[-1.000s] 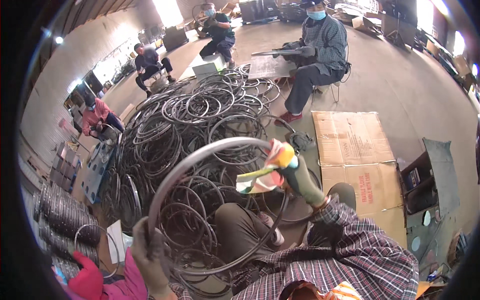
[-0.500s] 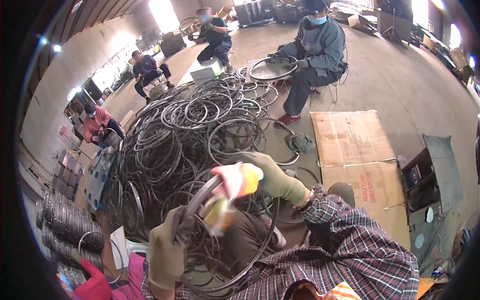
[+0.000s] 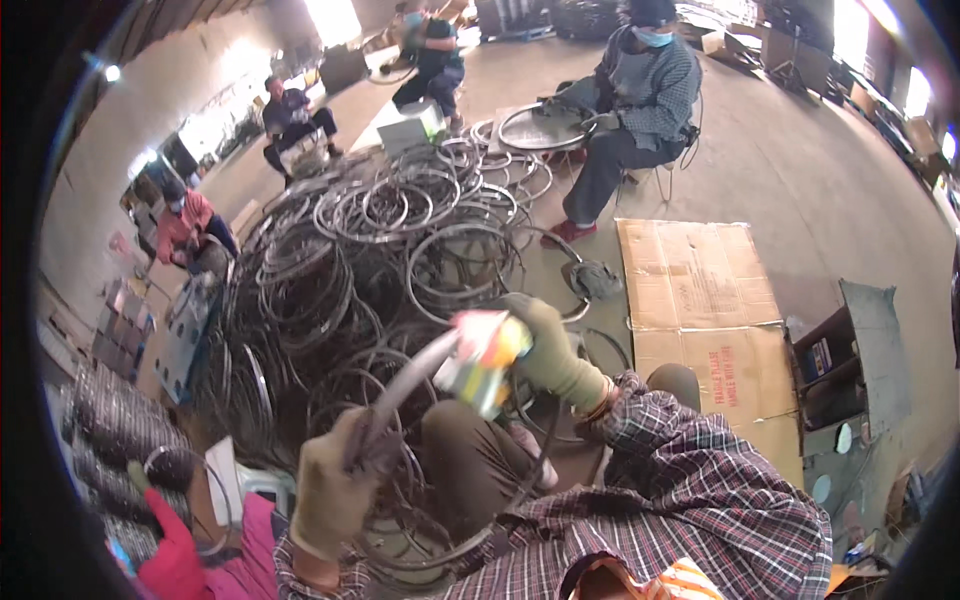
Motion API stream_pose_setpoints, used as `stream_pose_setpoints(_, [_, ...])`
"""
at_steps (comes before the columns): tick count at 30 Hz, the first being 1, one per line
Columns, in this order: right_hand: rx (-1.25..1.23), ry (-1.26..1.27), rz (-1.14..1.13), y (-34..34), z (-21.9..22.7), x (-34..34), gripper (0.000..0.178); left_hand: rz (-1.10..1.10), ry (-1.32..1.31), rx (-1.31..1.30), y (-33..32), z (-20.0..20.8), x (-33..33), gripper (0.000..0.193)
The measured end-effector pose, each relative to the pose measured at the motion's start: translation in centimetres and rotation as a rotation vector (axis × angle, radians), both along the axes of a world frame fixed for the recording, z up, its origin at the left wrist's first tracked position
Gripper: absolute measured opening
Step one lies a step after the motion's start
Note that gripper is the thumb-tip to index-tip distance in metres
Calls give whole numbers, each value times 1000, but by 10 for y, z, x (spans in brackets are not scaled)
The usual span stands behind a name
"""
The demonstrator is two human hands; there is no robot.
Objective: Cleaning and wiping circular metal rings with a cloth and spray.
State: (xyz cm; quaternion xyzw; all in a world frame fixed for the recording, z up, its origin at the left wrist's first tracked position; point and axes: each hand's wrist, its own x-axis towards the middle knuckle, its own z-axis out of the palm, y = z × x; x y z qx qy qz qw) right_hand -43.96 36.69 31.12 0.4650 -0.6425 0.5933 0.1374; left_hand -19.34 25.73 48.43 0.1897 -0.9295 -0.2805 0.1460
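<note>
My left hand (image 3: 335, 485), in an olive glove with dark fingers, is closed round a dark wheel rim (image 3: 412, 380) at its left side. The rim stands tilted over my lap, its lower curve close to my plaid shirt. My right hand (image 3: 548, 350), gloved the same way, is closed on a multicoloured rag (image 3: 485, 358) and presses it to the upper part of the rim. The rag is smeared by motion, and the right fingertips are hidden behind it.
A large heap of rims (image 3: 330, 260) lies just ahead. Flattened cardboard (image 3: 705, 290) and a dark open box (image 3: 835, 350) are on the right. Rims stand stacked (image 3: 125, 430) at left, near a co-worker's pink sleeve (image 3: 175, 550). Other people sit around the heap.
The rag in my right hand has shifted slightly up and right along the rim. My left hand keeps its hold. A person at the back has lowered a rim.
</note>
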Motion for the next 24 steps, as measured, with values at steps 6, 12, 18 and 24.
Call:
stream_pose_setpoints(6, [0,-857,330,23,-98,7,26,141,94,5,-17,-9,14,24])
stream_pose_setpoints(12, [67,232,173,-11,61,4,56,99,71,202,-1,-7,7,29])
stream_pose_setpoints(18, [237,-611,229,48,-141,3,30,116,51,211,-29,-33,15,34])
stream_pose_setpoints(24, [-163,-1158,437,78,-176,16,41,229,54,169,-65,-70,17,36])
